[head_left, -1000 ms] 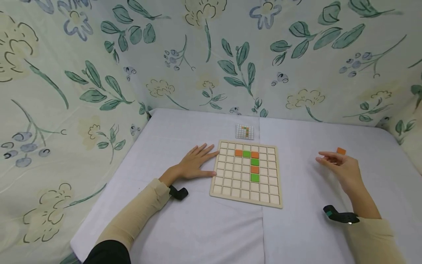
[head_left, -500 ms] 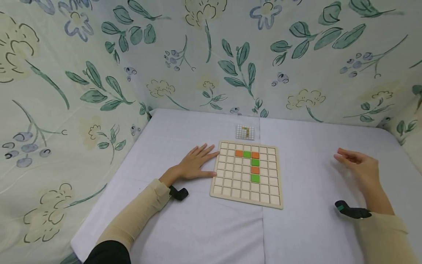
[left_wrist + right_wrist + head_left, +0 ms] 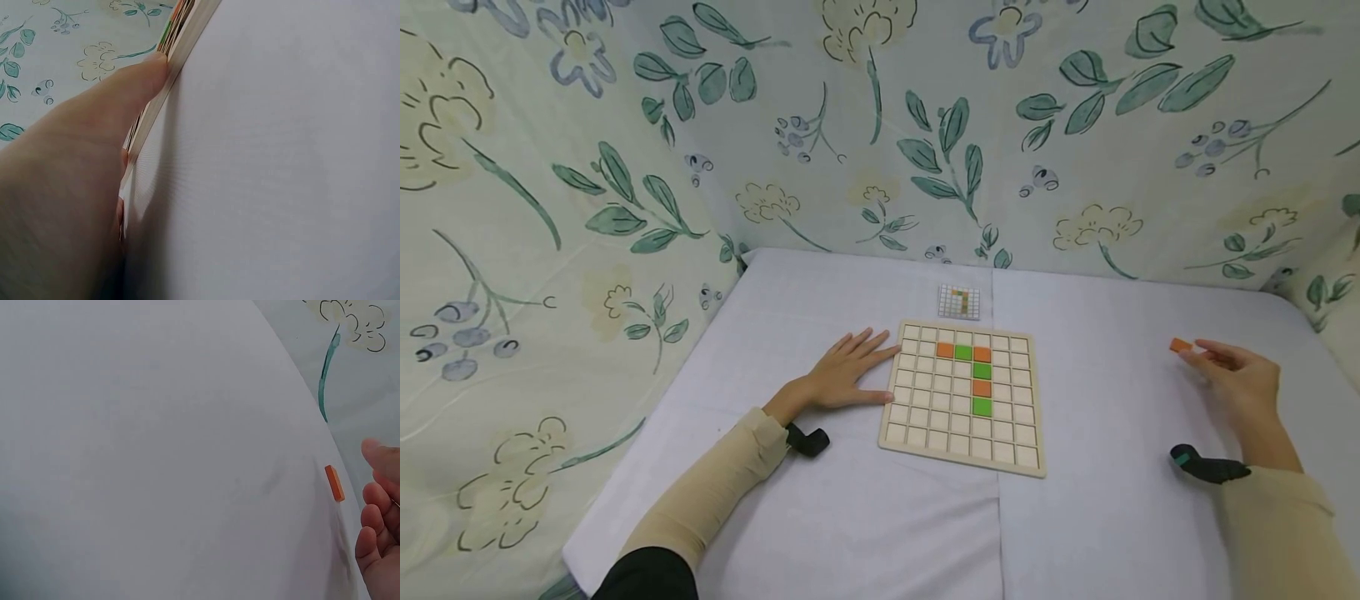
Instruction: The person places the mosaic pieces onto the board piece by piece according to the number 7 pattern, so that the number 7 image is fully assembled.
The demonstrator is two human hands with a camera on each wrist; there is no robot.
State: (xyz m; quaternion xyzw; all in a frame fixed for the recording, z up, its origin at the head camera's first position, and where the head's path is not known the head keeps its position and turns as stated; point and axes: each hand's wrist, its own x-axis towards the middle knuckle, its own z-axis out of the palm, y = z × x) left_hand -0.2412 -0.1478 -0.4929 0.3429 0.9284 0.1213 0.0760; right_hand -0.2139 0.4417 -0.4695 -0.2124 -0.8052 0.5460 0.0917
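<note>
My left hand (image 3: 838,371) lies spread on the cloth, with its fingertips and thumb at the left edge of a square wooden grid board (image 3: 1040,433). In the left wrist view the thumb (image 3: 147,75) is against the board's side (image 3: 187,47). Orange and green tiles fill several of the board's squares, forming a bent line. On the right, an orange tile (image 3: 1180,344) lies on the cloth. Beside it is my right hand (image 3: 1243,387), fingers loosely curled. From the right wrist, a gap shows between the tile (image 3: 335,483) and the fingers (image 3: 374,495).
A small card (image 3: 958,302) printed with a grid and a coloured pattern lies behind the board. White cloth (image 3: 865,525) covers the table. Flower-patterned fabric (image 3: 880,167) hangs behind it and along the left.
My right hand has moved rightward past the orange tile, which was behind the fingers and now shows at their left. My left hand and the board have stayed put.
</note>
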